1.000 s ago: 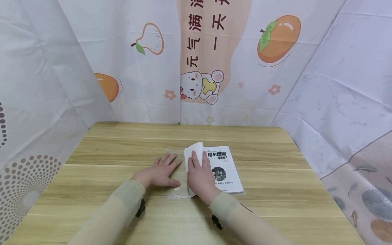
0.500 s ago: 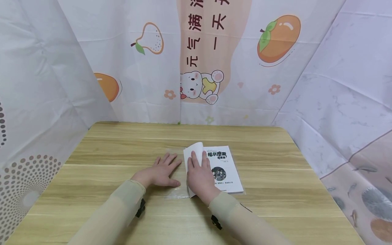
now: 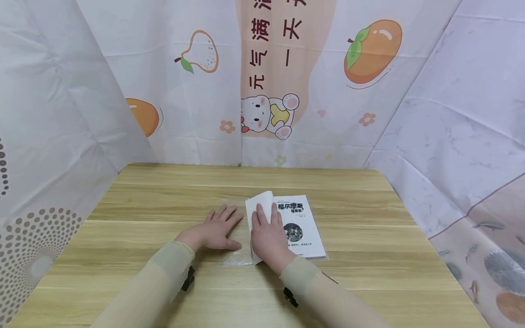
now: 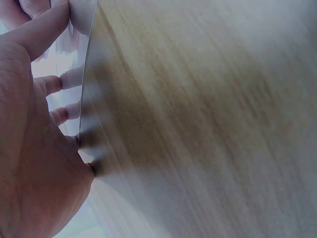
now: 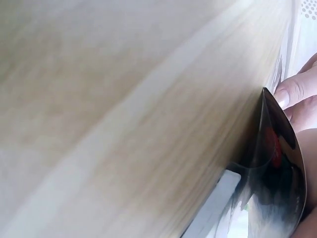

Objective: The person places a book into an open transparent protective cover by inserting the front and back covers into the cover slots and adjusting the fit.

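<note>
A paperback book (image 3: 305, 243) with Chinese lettering on its white first page lies on the table, its front cover (image 3: 254, 207) turned back to the left. Across that cover's white inner side rests my right hand (image 3: 268, 237), fingers straight and pointing away. Clear plastic film (image 3: 238, 260) extends left from beneath the book. My left hand (image 3: 217, 231) lies on the film with fingers spread, and in the left wrist view its fingertips touch the shiny film (image 4: 74, 82). The right wrist view shows the cover's dark outer face (image 5: 282, 168) bowed up beside the page block (image 5: 213, 206).
The wood-grain table (image 3: 164, 187) extends around the book on all sides. A printed curtain (image 3: 328, 127) hangs behind its far edge. More cloth hangs at the left and right. Black straps (image 3: 290, 297) sit at both wrists.
</note>
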